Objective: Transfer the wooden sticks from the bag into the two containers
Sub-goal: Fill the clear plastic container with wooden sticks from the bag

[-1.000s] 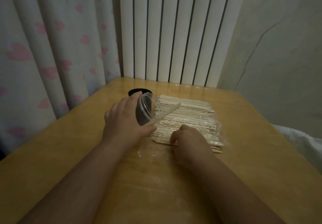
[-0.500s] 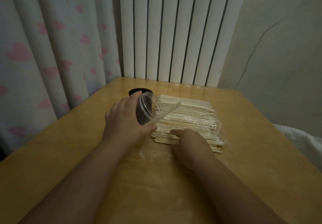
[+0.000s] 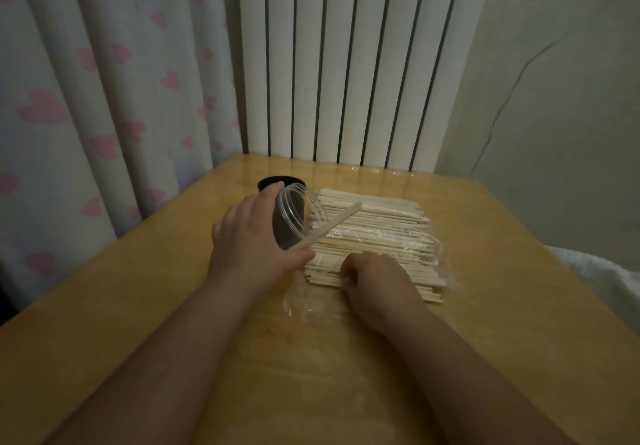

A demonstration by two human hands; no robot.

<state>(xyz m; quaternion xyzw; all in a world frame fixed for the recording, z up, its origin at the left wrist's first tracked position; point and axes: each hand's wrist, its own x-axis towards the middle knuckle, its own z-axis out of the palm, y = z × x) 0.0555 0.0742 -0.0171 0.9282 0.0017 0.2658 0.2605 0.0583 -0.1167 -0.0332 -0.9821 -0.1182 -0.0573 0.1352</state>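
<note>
Your left hand (image 3: pixel 256 247) grips the clear container (image 3: pixel 294 216), tilted beside the wooden sticks (image 3: pixel 381 233) in their bag (image 3: pixel 441 261) on the desk (image 3: pixel 519 306), and a lone stick (image 3: pixel 332 224) pokes out. Your right hand (image 3: pixel 374 278) curls its fingers on the pile's near edge; whether they grip anything, I can't tell. Next: pinch one and feed it in.

The left hand (image 3: pixel 252 236) hides most of the clear round plastic jar (image 3: pixel 294 216). Behind it, only a bit of the black round container (image 3: pixel 273 181) shows. The right hand (image 3: pixel 377 285) curls its fingers (image 3: pixel 349 271) under, tips hidden.
</note>
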